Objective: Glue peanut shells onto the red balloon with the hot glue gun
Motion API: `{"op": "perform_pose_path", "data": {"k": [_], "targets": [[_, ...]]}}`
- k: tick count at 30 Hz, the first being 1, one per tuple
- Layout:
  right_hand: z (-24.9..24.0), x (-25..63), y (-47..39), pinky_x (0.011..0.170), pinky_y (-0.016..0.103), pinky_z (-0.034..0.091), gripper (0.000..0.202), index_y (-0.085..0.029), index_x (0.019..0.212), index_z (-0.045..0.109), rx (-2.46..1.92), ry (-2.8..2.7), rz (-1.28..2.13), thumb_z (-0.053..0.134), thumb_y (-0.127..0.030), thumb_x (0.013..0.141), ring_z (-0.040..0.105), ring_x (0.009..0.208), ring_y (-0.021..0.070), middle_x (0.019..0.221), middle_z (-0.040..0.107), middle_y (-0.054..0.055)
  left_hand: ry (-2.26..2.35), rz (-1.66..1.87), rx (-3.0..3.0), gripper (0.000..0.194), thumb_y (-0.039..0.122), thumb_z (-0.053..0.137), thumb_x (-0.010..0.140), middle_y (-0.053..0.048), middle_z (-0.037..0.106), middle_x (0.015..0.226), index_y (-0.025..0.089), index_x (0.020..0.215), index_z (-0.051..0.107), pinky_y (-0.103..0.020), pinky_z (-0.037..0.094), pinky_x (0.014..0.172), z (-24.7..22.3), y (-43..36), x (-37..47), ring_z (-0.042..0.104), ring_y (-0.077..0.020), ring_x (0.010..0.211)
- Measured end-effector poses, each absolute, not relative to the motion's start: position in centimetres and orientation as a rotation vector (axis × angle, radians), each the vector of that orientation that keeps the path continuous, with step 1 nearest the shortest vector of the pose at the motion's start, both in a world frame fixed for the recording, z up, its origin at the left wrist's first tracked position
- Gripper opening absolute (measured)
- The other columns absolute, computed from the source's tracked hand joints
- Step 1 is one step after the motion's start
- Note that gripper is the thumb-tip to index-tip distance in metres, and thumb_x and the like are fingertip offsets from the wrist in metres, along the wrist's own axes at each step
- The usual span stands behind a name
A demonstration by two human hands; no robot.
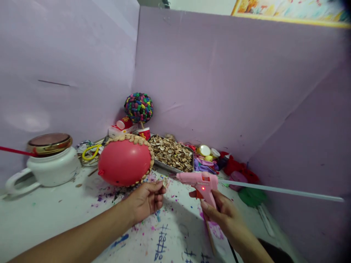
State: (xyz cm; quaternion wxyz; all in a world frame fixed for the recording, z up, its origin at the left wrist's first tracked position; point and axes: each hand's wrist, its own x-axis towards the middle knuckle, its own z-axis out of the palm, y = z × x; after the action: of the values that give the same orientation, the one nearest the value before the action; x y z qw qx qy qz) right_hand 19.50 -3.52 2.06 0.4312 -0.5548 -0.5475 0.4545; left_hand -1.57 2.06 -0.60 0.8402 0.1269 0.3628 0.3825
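My left hand (148, 200) is closed in a pinch on a small nut shell (165, 182), held up between thumb and fingertips. My right hand (222, 212) grips a pink glue gun (197, 179) by its handle, with its nozzle pointing left toward the shell. A red light glows on the gun's side, and a long white glue stick (279, 189) sticks out of its back. Just beyond my left hand lies a red balloon (124, 162), its top and right edge covered with rows of shells. Behind it, a metal tray (168, 166) holds many loose shells.
A white mug (55, 168) with a gold-rimmed lid (49, 143) stands at the left. A ball of colourful pieces (139, 107) rises from a red paper cup (144, 133) at the back. Deflated balloons and small jars (204, 150) lie behind the gun. Purple panels (219, 80) enclose the paint-stained table (109, 226).
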Motion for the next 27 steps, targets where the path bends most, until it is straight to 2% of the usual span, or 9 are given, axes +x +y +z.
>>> {"op": "perform_pose_path", "data": {"k": [8, 13, 19, 27], "targets": [[1.3, 19.3, -3.4, 0.048, 0.025, 0.037, 0.036, -0.019, 0.092, 0.061, -1.462, -1.428, 1.052, 0.059, -0.045, 0.067, 0.045, 0.054, 0.0144, 0.068, 0.058, 0.002, 0.776, 0.794, 0.261, 0.009, 0.011, 0.054, 0.078, 0.0, 0.055, 0.056, 0.01, 0.069, 0.053, -0.015, 0.04, 0.039, -0.4, 2.1, -1.6, 0.046, -0.0045, 0.038], [2.1, 18.8, -3.6, 0.05, 0.025, 0.039, 0.031, -0.019, 0.086, 0.061, -1.446, -1.425, 1.095, 0.059, -0.043, 0.066, 0.045, 0.057, 0.0139, 0.075, 0.06, 0.004, 0.773, 0.785, 0.257, 0.009, 0.012, 0.055, 0.078, 0.001, 0.054, 0.056, 0.01, 0.069, 0.053, -0.015, 0.04, 0.039, -0.4, 2.1, -1.6, 0.046, -0.0046, 0.038], [3.4, 18.3, -3.8, 0.055, 0.031, 0.042, 0.034, -0.019, 0.081, 0.059, -1.501, -1.427, 1.122, 0.059, -0.047, 0.062, 0.052, 0.07, 0.0209, 0.083, 0.063, 0.009, 0.777, 0.781, 0.251, 0.01, 0.012, 0.057, 0.077, 0.001, 0.053, 0.055, 0.01, 0.068, 0.053, -0.015, 0.04, 0.039, -0.4, 2.1, -1.7, 0.046, -0.0043, 0.038], [3.5, 18.3, -3.8, 0.059, 0.031, 0.043, 0.031, -0.02, 0.08, 0.056, -1.51, -1.478, 1.116, 0.057, -0.047, 0.064, 0.055, 0.081, 0.0249, 0.08, 0.062, 0.008, 0.771, 0.778, 0.262, 0.01, 0.012, 0.055, 0.078, 0.001, 0.054, 0.055, 0.01, 0.068, 0.054, -0.015, 0.04, 0.039, -0.7, 2.2, -1.7, 0.045, -0.0041, 0.038]]}}
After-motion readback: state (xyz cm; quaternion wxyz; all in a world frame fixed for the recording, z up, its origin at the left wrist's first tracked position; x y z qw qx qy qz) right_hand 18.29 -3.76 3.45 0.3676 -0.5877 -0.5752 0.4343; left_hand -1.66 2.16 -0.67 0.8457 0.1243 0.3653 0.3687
